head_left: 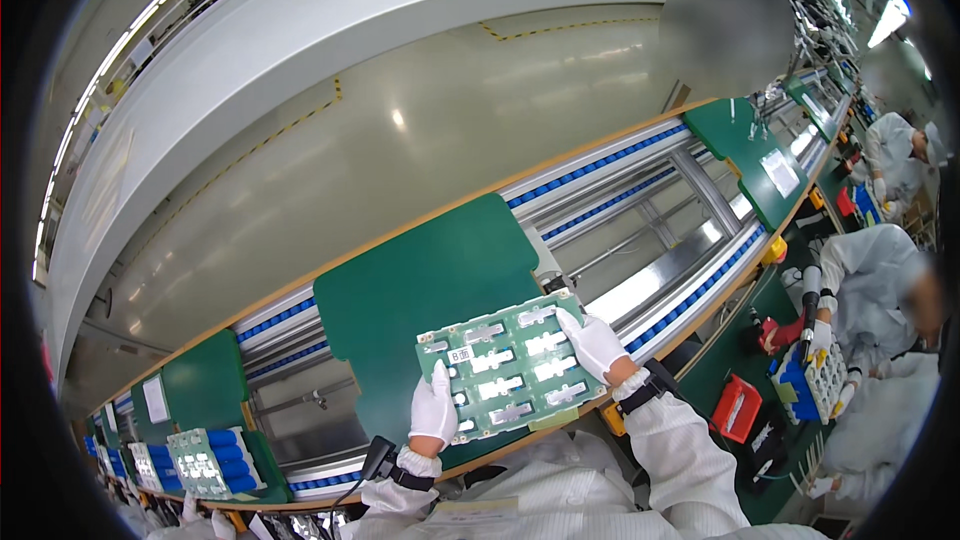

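Bright, even factory lighting from overhead; strip lamps (150, 25) curving along upper left, another lamp (888, 18) flaring white at upper right. Soft glare patches on the pale glossy floor (400, 120) and on the metal conveyor rails (650, 280). Shadows faint and short. Strong fisheye bending of straight edges toward the rim; black vignette around the whole circle. Centre sharp; outer rim soft and smeared. Two blurred grey patches at upper right and far right.
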### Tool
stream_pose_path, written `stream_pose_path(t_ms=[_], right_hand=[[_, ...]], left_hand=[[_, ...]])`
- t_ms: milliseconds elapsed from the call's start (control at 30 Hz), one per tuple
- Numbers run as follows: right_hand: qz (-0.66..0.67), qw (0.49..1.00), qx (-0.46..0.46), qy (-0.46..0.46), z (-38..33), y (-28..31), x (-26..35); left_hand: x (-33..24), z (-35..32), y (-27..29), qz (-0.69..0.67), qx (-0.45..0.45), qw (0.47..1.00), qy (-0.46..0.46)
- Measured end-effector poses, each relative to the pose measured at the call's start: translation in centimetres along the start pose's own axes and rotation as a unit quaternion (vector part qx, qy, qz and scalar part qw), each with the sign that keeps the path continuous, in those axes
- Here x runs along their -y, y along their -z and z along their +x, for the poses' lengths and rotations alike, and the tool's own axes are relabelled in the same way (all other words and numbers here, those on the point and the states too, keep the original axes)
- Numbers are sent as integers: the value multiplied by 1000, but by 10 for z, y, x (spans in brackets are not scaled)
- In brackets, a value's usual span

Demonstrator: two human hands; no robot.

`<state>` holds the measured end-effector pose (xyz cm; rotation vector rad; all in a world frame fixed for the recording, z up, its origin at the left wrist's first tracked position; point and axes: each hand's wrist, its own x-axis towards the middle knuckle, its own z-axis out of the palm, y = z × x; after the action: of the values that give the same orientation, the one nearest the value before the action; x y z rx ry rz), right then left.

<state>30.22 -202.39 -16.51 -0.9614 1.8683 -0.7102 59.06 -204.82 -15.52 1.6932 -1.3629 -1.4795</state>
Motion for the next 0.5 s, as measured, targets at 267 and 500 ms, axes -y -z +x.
stream_pose_path(t_ms=[267, 500], right_hand=[[33, 999, 12, -14, -17, 9, 26], [100, 995, -20, -18, -86, 48, 31]], left_hand=[[-1, 4, 0, -19, -20, 1000, -5], [-41, -13, -8, 22, 27, 999, 13]])
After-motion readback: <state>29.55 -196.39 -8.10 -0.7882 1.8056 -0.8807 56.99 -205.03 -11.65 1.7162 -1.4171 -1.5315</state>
